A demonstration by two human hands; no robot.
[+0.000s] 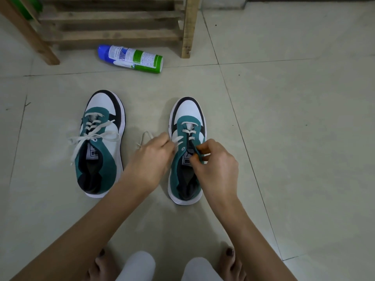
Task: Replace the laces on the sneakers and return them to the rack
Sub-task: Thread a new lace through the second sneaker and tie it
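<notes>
Two teal, white and black sneakers stand on the tiled floor, toes pointing away from me. The left sneaker (101,142) has a white lace threaded through, its ends lying loose across the tongue. Over the right sneaker (187,126) both my hands work at the upper eyelets. My left hand (154,157) pinches a white lace (146,136) that loops out to the left of the shoe. My right hand (215,161) pinches the lace at the right eyelet flap. The lower crossings of that lace are threaded.
A blue, white and green spray can (132,57) lies on its side in front of the wooden rack (113,23) at the top. My bare feet and knees are at the bottom edge. Grey floor tiles spread to the right.
</notes>
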